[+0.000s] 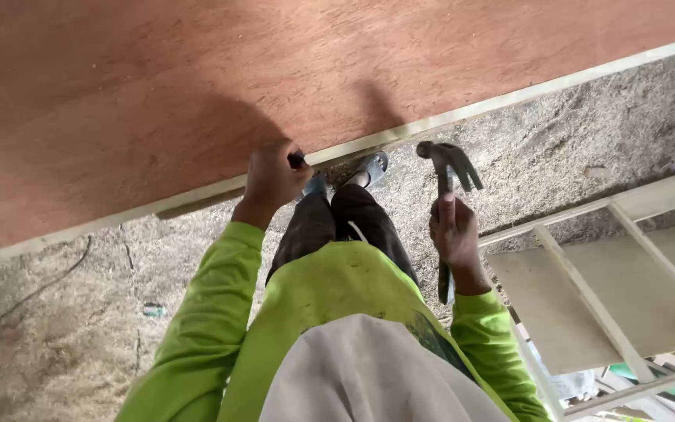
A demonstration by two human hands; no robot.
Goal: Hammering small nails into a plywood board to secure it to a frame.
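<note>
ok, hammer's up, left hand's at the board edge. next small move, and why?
Probably bring the hammer across toward the left hand. That hand pinches something small and dark at the plywood sheet edge; the right hand holds the hammer raised, off to the side.

Carpentry workshop, sawdust-covered floor (572,148), large plywood panel (236,86), pale timber frame (619,273), claw hammer (447,168)

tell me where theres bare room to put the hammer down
The broad face of the plywood sheet, above the left hand, is bare. The sawdust floor between the sheet's edge and the wood frame is also open. It is crowded at the feet and around the right hand holding the hammer.
</note>
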